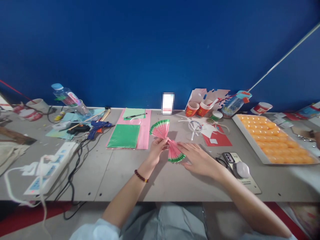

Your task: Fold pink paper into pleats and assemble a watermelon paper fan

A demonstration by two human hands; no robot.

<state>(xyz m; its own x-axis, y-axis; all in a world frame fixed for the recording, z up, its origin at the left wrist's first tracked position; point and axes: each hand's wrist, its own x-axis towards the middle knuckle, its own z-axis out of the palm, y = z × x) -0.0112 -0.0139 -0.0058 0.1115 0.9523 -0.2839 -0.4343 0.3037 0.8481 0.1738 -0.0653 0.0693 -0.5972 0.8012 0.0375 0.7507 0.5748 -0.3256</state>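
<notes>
A pleated pink paper fan with green edges (167, 140) lies on the grey table (120, 170), folded like a bow with two spread ends. My left hand (157, 149) pinches its narrow middle, fingers closed on the folds. My right hand (197, 160) rests flat next to the lower right end of the fan, fingers stretched and touching the paper. A dark bead bracelet (141, 176) circles my left wrist.
Green and pink paper sheets (128, 133) with a pen lie left of the fan. A blue glue gun (98, 127), power strip (48, 166) and cables sit far left. Red paper cups (197, 108), a phone (233, 160) and a tray of orange balls (275, 141) sit right.
</notes>
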